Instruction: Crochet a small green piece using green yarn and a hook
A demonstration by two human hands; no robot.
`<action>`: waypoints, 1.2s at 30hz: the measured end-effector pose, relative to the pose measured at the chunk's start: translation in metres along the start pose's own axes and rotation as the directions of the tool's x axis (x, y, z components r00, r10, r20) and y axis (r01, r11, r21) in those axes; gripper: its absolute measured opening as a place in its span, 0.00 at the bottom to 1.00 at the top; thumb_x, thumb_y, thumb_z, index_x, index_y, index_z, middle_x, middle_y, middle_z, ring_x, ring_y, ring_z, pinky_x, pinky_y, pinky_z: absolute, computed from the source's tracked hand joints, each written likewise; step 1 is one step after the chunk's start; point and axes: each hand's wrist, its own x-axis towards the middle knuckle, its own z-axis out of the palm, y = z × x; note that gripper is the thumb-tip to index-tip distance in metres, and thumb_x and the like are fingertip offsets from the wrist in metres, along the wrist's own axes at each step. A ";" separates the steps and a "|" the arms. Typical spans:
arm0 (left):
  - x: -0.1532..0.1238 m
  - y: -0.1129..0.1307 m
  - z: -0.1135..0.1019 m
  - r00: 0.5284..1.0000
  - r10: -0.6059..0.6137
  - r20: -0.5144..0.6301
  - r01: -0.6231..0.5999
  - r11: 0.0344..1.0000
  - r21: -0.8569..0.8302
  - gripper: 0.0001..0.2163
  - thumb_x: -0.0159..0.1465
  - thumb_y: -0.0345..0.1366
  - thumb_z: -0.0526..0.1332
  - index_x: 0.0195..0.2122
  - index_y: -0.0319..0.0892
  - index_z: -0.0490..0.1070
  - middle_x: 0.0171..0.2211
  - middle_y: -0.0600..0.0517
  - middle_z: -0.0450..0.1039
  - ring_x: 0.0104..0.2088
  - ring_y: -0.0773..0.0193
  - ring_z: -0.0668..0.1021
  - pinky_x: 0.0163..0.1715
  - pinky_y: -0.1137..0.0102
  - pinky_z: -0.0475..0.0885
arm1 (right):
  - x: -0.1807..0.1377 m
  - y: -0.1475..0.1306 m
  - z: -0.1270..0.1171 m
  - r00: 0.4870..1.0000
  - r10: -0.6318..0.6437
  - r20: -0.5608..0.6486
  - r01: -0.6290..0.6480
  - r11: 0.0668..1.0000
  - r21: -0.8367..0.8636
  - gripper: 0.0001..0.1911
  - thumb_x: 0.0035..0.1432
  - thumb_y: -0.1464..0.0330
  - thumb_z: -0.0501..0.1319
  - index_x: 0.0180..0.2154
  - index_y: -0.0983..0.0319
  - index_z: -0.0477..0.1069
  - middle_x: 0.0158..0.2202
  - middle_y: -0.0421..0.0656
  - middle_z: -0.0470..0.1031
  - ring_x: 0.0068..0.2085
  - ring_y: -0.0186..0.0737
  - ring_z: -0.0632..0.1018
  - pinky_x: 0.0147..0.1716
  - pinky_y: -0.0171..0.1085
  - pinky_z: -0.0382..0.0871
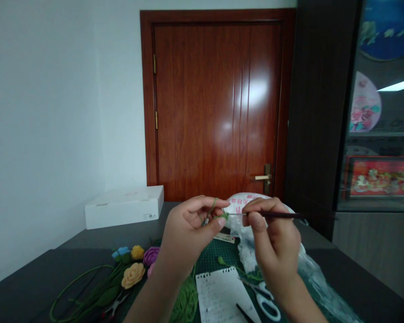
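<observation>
My left hand (191, 229) pinches a small piece of green crochet work (225, 216) between thumb and fingers, with a green yarn strand running over the index finger. Held in my right hand (272, 233) is a crochet hook (279, 215) with a dark handle. Its thin metal shaft points left and meets the green piece at my left fingertips. Below my left wrist lies a bundle of green yarn (186, 298). Whether the hook's tip sits inside a stitch is too small to tell.
Crocheted flowers (133, 275) with green stems lie at left beside pliers (115, 306). A handwritten notepad (222, 291), a black pen (244, 312) and scissors (267, 305) rest on a green cutting mat (210, 260). Behind are a white box (124, 208) and a plastic bag (239, 202).
</observation>
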 end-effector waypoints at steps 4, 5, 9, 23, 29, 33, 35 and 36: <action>0.001 -0.001 -0.005 0.983 -0.133 0.124 0.160 0.956 -0.246 0.11 0.48 0.23 0.75 0.32 0.40 0.84 0.29 0.53 0.78 0.31 0.69 0.76 0.32 0.76 0.70 | 0.007 -0.001 0.003 0.882 0.442 0.161 -0.460 0.737 0.496 0.15 0.67 0.60 0.61 0.28 0.60 0.68 0.25 0.37 0.67 0.28 0.35 0.69 0.31 0.36 0.64; 0.001 -0.002 -0.006 0.978 -0.150 0.145 0.186 0.942 -0.280 0.10 0.48 0.23 0.75 0.32 0.40 0.83 0.29 0.53 0.78 0.30 0.69 0.76 0.32 0.76 0.70 | 0.008 -0.001 0.006 0.835 0.501 0.227 -0.529 0.616 0.584 0.17 0.65 0.59 0.63 0.26 0.60 0.67 0.24 0.37 0.66 0.28 0.34 0.68 0.31 0.36 0.63; 0.002 -0.005 -0.005 0.952 -0.173 0.254 0.265 0.880 -0.394 0.09 0.48 0.24 0.75 0.30 0.39 0.81 0.30 0.52 0.80 0.32 0.66 0.79 0.38 0.72 0.72 | 0.007 0.000 0.015 0.693 0.588 0.417 -0.653 0.269 0.708 0.17 0.61 0.60 0.67 0.25 0.61 0.67 0.22 0.36 0.64 0.26 0.32 0.66 0.28 0.32 0.62; -0.005 -0.005 0.013 0.889 -0.282 0.362 0.454 0.656 -0.603 0.16 0.49 0.20 0.72 0.27 0.40 0.65 0.29 0.53 0.71 0.30 0.68 0.73 0.33 0.73 0.68 | -0.006 0.023 0.006 0.911 -0.411 -0.036 0.413 0.902 0.126 0.13 0.62 0.79 0.63 0.43 0.56 0.76 0.33 0.39 0.77 0.35 0.40 0.77 0.38 0.43 0.72; -0.004 -0.004 0.010 0.872 -0.243 0.425 0.480 0.600 -0.640 0.14 0.51 0.19 0.70 0.26 0.40 0.66 0.30 0.49 0.72 0.30 0.67 0.70 0.29 0.73 0.63 | -0.002 0.006 0.023 0.987 0.123 -0.107 -0.028 0.775 0.631 0.06 0.70 0.67 0.56 0.37 0.57 0.68 0.26 0.38 0.68 0.28 0.39 0.72 0.29 0.40 0.69; -0.002 -0.001 0.004 0.882 -0.189 0.432 0.433 0.686 -0.584 0.13 0.53 0.21 0.69 0.22 0.40 0.65 0.29 0.50 0.72 0.29 0.67 0.71 0.29 0.72 0.63 | 0.003 0.002 0.022 0.964 0.257 0.072 -0.223 0.628 0.745 0.12 0.71 0.66 0.52 0.32 0.58 0.64 0.23 0.36 0.61 0.25 0.37 0.66 0.27 0.37 0.65; -0.001 -0.002 0.002 0.916 -0.170 0.364 0.348 0.788 -0.508 0.12 0.53 0.22 0.70 0.22 0.39 0.67 0.30 0.50 0.74 0.32 0.65 0.73 0.34 0.71 0.66 | 0.004 0.002 0.021 0.948 0.275 0.162 -0.299 0.587 0.752 0.13 0.71 0.65 0.52 0.31 0.58 0.64 0.23 0.36 0.60 0.25 0.36 0.66 0.28 0.37 0.66; -0.001 -0.002 0.001 0.936 -0.159 0.314 0.295 0.841 -0.454 0.11 0.53 0.22 0.70 0.23 0.39 0.69 0.30 0.50 0.74 0.33 0.64 0.74 0.36 0.70 0.67 | 0.003 0.003 0.021 0.944 0.272 0.186 -0.316 0.591 0.742 0.13 0.71 0.64 0.53 0.31 0.58 0.64 0.24 0.37 0.62 0.26 0.37 0.68 0.29 0.38 0.67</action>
